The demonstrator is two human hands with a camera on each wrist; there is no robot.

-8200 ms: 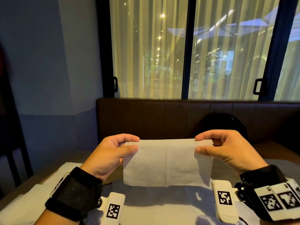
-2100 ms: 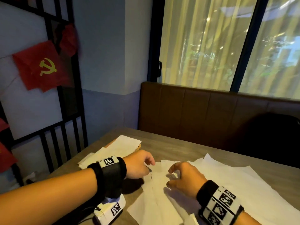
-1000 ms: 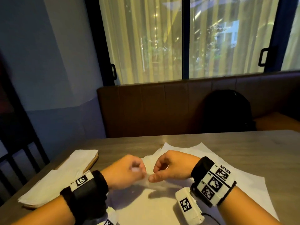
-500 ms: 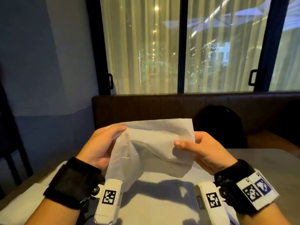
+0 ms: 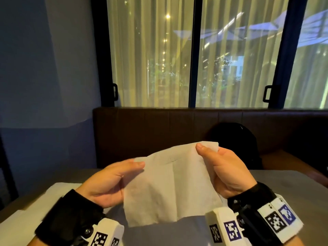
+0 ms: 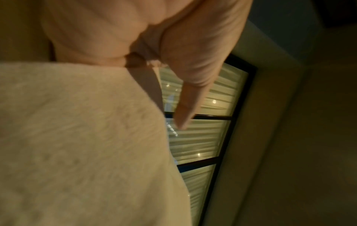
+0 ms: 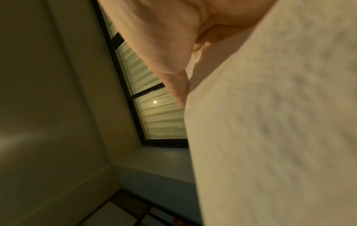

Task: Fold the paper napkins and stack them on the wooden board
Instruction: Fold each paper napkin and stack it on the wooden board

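Observation:
A white paper napkin (image 5: 170, 189) hangs in the air in front of me, spread flat with faint creases, above the table. My left hand (image 5: 113, 181) pinches its upper left corner between thumb and fingers. My right hand (image 5: 223, 167) pinches the upper right corner, held a little higher. In the left wrist view the napkin (image 6: 77, 145) fills the lower left beside my left hand (image 6: 173, 61). In the right wrist view the napkin (image 7: 280, 130) covers the right side under my right hand (image 7: 164, 45). The wooden board is hidden under a stack of folded napkins (image 5: 35, 203) at the left.
More flat white napkins (image 5: 159, 233) lie on the grey table (image 5: 301, 189) below my hands. A brown padded bench (image 5: 159, 132) runs behind the table, with a dark bag (image 5: 236, 139) on it. Curtained windows stand beyond.
The crumpled napkin I lifted from the table has been pulled open and flat between both hands. My left hand has dropped lower and my right hand has shifted to the top corner.

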